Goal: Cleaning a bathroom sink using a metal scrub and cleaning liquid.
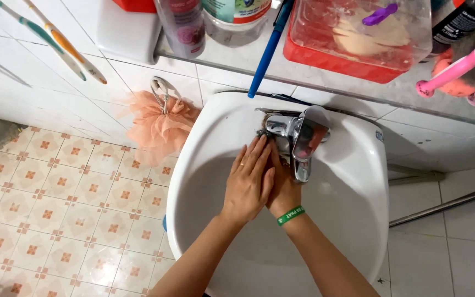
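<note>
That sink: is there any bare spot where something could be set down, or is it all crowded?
The sink rim is bare right of the tap, and the basin below the left hand and right hand is bare. The shelf above is crowded with bottles and a red box.

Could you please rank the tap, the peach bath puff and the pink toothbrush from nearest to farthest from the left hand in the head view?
1. Tap: just right of the left hand.
2. Puff: on the wall, left.
3. Pink toothbrush: far right, on the shelf.
</note>
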